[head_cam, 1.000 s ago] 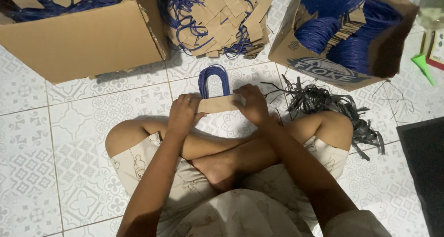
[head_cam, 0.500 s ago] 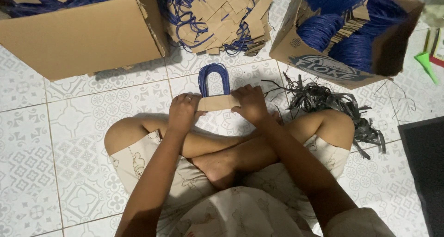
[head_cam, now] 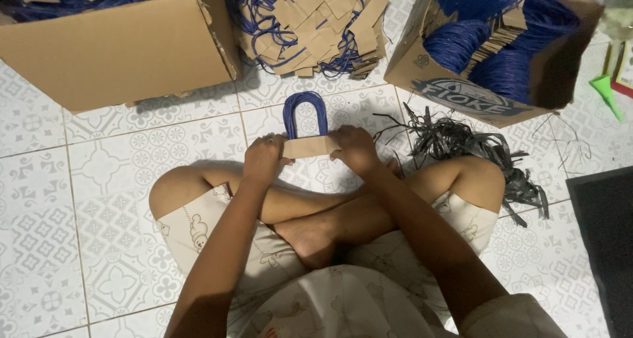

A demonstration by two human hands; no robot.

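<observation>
**Hands pinch a brown paper strip with a blue cord loop**

Left hand (head_cam: 264, 159) grips the left end of the brown paper strip (head_cam: 310, 146), fingers closed on it; right hand (head_cam: 354, 148) is closed on the right end in the same way; the strip runs level between them, held above the tiled floor (head_cam: 86, 199) just in front of the crossed legs. The blue cord loop (head_cam: 304, 112) rises from the strip's far edge, arching away from the person, its two ends tucked behind the paper between the hands.

What might go wrong, as I judge it: uneven pressure could let a cord end slide out of the paper; pulling the ends apart could tear or crease the thin strip; the loop could also set crooked.

Beyond the loop lies a pile of finished handles (head_cam: 316, 28); a cardboard box (head_cam: 125, 55) stands to its left, another box of blue cord (head_cam: 488, 55) to its right; black strapping (head_cam: 461, 143) sprawls near the right knee.
</observation>
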